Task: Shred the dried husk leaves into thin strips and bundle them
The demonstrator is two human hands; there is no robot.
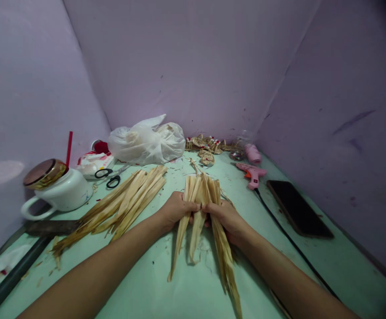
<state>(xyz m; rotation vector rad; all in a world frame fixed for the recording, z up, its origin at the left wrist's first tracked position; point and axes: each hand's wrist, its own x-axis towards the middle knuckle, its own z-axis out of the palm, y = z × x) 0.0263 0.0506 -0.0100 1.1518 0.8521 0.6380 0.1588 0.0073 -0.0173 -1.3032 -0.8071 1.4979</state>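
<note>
A bundle of dried, straw-coloured leaf strips, like corn husks point(198, 226), hangs between my two hands above the green table. My left hand point(177, 209) is closed on the bundle's left side, thumb across the front. From the right, my right hand point(228, 216) grips the same strips, and the two thumb tips almost meet in the middle. The strips fan out above the thumbs, while longer tails droop below. Most of my other fingers are hidden behind the strips. A second pile of dried strips point(136, 190) lies to the left of my left hand.
Left stand a white mug point(68, 192), black-handled scissors point(113, 180), a hammer point(52, 228) and a plastic bag point(146, 141). Woven ornaments point(207, 157) sit by the back wall. Right lie a pink glue gun point(253, 173) with a black cord, pink spool point(253, 153) and phone point(297, 207).
</note>
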